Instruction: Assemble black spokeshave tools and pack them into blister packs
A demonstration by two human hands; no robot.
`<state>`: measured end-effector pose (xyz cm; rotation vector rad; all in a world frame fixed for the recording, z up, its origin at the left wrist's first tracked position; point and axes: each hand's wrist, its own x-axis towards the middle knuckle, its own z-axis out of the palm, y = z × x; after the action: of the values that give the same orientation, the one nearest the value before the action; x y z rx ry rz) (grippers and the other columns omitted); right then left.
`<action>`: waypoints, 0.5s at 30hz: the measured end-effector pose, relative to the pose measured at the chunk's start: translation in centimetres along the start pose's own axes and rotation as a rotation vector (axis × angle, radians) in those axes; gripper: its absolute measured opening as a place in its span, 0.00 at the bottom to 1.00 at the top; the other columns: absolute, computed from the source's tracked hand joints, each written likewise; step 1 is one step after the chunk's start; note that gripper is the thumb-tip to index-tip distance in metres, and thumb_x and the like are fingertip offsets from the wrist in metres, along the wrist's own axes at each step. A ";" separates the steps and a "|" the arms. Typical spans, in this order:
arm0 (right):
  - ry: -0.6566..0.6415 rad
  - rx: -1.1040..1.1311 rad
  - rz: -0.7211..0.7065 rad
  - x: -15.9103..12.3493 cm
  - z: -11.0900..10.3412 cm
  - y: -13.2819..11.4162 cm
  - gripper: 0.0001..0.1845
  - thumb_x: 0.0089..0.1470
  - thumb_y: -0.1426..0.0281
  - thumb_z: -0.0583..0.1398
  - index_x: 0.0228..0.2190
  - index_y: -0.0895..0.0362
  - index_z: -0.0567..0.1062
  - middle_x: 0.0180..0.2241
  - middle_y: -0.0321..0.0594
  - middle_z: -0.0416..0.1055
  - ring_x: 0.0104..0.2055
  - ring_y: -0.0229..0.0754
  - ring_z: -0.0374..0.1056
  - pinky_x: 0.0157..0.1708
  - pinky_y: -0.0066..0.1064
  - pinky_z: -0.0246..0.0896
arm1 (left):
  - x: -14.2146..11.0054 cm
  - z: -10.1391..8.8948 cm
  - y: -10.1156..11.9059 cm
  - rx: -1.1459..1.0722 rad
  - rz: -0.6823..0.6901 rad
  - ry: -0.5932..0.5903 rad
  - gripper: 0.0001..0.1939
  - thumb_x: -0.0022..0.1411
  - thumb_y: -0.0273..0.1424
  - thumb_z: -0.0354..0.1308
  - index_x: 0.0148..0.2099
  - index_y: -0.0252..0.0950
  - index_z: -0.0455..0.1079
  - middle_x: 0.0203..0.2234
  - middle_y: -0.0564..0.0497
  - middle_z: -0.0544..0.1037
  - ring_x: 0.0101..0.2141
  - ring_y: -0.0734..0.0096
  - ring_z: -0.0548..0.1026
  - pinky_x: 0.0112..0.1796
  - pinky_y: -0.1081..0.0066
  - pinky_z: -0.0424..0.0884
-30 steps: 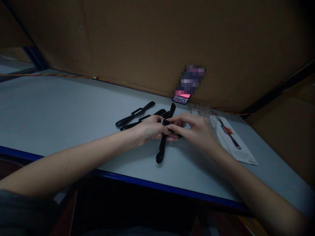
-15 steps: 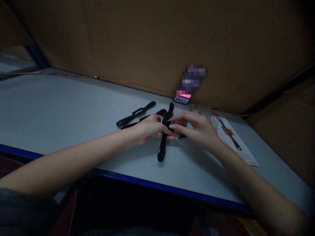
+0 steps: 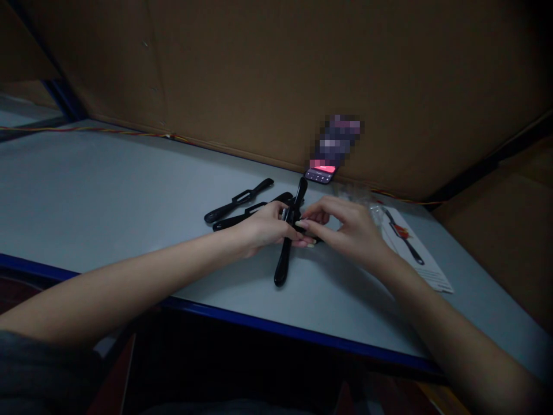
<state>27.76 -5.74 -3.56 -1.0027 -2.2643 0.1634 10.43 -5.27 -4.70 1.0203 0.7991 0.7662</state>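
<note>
A long black wrist strap [image 3: 283,262] lies across the grey table [image 3: 108,196], one end pointing at me and the other towards the cardboard wall. My left hand [image 3: 263,226] is closed round its middle. My right hand [image 3: 345,227] meets it from the right, fingertips pinched on a small part at the strap's centre; what that part is stays hidden by my fingers. Two more black straps [image 3: 239,200] lie just behind my left hand.
A phone [image 3: 319,173] with a lit screen leans against the brown cardboard wall [image 3: 276,75]. Clear plastic bags [image 3: 367,202] and a printed leaflet [image 3: 415,251] lie right of my hands. The table's blue front edge [image 3: 259,323] runs close to me. A coloured wire [image 3: 86,131] follows the wall.
The strap has tilted slightly and its near end has slid a little towards me. Both hands have stayed on its middle, with small shifts of the right fingers.
</note>
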 end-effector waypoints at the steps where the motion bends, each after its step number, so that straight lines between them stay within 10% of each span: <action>1: 0.013 -0.031 -0.023 0.0 0.0 0.0 0.05 0.53 0.70 0.61 0.27 0.58 0.72 0.26 0.38 0.69 0.28 0.37 0.64 0.29 0.30 0.58 | -0.1 0.1 0.1 -0.012 -0.016 -0.004 0.19 0.46 0.10 0.59 0.40 0.29 0.62 0.28 0.46 0.76 0.29 0.69 0.79 0.38 0.66 0.75; 15: -0.019 0.215 0.227 0.0 0.3 -1.1 0.08 0.53 0.65 0.60 0.30 0.57 0.75 0.24 0.36 0.71 0.26 0.36 0.66 0.27 0.29 0.58 | -0.3 0.5 0.3 -0.004 -0.008 0.063 0.19 0.46 0.11 0.61 0.39 0.29 0.61 0.27 0.49 0.75 0.28 0.71 0.78 0.36 0.67 0.75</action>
<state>26.86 -6.44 -3.41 -1.1417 -2.0918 0.5037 10.66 -5.62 -4.23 0.9926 0.8552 0.7959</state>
